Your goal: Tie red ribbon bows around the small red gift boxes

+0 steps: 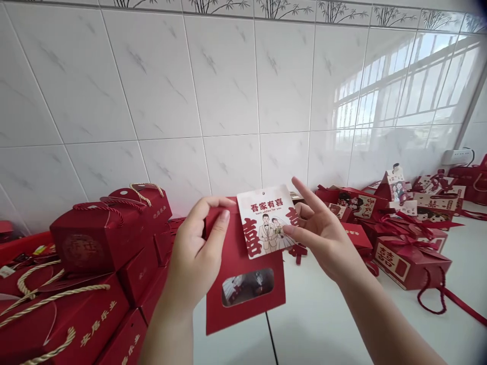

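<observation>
My left hand (201, 243) pinches the upper left part of a red paper gift bag (247, 319), thumb in front. Low on the bag's front is an oval window (248, 287) with pictures showing through it. In my right hand (323, 233) a square white gift tag (268, 220) is pinched between thumb and curled fingers, while the index finger points up. The tag carries a drawn couple, red characters and a small hole near its top edge. It overlaps the bag's upper right part; whether the two touch I cannot tell.
Stacked red gift boxes (99, 238) with rope handles fill the left side. More red boxes (411, 261) with ribbons and cords stand at the right. A tiled wall (228, 76) rises behind the white table (323, 324). A white power strip (457, 156) is at the far right.
</observation>
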`<state>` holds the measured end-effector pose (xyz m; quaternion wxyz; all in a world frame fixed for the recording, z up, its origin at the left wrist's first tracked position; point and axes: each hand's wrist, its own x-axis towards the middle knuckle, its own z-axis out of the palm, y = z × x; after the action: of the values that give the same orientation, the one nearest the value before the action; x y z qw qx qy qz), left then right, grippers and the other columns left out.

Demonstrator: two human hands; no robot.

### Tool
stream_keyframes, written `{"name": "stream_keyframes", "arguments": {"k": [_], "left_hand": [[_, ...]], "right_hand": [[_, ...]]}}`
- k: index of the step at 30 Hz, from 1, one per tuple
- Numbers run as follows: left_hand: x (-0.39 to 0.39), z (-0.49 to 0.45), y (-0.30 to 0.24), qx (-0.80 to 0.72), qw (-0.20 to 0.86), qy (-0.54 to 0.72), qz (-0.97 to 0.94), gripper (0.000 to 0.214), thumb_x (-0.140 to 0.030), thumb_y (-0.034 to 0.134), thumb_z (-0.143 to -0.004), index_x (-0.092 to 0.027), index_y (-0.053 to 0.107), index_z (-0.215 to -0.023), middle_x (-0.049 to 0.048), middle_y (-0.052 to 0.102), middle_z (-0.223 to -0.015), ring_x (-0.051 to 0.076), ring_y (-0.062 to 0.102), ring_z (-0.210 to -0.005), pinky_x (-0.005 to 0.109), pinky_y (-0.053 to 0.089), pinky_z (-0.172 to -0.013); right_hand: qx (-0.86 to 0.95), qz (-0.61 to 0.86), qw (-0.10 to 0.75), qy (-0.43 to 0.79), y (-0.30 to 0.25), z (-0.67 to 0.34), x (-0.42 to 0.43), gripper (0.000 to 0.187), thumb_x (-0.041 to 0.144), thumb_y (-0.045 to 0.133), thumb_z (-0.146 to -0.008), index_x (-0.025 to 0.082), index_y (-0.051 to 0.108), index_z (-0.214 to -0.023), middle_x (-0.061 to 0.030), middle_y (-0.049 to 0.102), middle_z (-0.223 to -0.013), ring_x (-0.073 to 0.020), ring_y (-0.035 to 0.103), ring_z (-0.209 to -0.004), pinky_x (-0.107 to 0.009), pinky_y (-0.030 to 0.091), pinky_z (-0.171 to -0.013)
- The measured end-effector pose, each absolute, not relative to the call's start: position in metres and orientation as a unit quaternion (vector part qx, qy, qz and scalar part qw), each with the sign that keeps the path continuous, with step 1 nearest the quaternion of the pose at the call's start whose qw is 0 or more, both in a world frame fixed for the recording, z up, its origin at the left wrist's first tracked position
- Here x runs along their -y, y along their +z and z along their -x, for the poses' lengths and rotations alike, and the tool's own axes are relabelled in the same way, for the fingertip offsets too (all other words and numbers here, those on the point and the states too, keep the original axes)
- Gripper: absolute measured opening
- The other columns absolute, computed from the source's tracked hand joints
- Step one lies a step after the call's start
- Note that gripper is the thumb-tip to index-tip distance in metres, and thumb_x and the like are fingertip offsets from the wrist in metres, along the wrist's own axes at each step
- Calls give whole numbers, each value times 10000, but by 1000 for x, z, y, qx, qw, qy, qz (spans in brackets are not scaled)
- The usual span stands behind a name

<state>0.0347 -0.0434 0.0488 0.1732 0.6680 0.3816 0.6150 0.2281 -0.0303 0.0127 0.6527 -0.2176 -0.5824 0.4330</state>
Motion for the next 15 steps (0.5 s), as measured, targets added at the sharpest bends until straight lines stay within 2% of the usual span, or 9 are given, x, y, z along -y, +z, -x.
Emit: {"name": "stream_keyframes", "arguments": {"k": [2, 4, 7, 9, 12, 15], "left_hand": [[44, -36, 48, -352, 216, 635, -652, 354, -328, 585, -839, -282, 488, -1176, 29, 638, -933, 187, 642, -772, 262, 534, -606], [45, -38, 47, -337, 232, 647, -643, 468, -308, 592, -832, -298, 413, -1264, 19, 635, -895, 165, 630, -700, 256, 531, -584], [46, -42, 45, -362, 191, 643, -647, 344, -329, 589, -829, -242, 534, -1157, 27, 646, -891, 160, 626, -713, 264, 530, -644], [45, -46, 44, -372, 183, 644, -644, 269, -344, 593, -822, -211, 586, -1055, 39, 663, -928, 177, 639, -757, 283, 531, -684], [44, -53, 41, -366, 203, 651, -633, 247, -344, 578, -833, -195, 603, -1029, 49, 680, -959, 202, 651, -824, 304, 533, -721], [43, -61, 35, -366, 218, 653, -626, 284, -341, 539, -871, -206, 600, -1114, 55, 677, -1036, 211, 645, -902, 323, 531, -787]], "right_hand": [[595, 211, 639, 440, 13, -227, 31, 747, 219, 677, -774, 400, 354, -1423, -19, 593, -963, -168, 616, -840, -350, 557, -733], [603, 209, 635, 434, 13, -226, 31, 677, 237, 666, -787, 378, 405, -1395, -35, 614, -1017, -177, 620, -862, -344, 556, -732], [587, 234, 665, 398, 11, -222, 31, 420, 301, 652, -809, 312, 575, -1222, -37, 630, -970, -174, 618, -833, -307, 545, -678], [559, 259, 697, 367, 10, -218, 29, 260, 345, 645, -819, 276, 628, -1069, -25, 611, -901, -152, 605, -762, -274, 527, -620], [528, 262, 724, 359, 9, -214, 27, 192, 359, 661, -812, 270, 591, -967, -15, 578, -937, -121, 586, -706, -236, 506, -564], [519, 215, 715, 417, 9, -210, 26, 202, 325, 655, -821, 287, 515, -962, -8, 580, -1015, -129, 608, -770, -247, 531, -623]]}}
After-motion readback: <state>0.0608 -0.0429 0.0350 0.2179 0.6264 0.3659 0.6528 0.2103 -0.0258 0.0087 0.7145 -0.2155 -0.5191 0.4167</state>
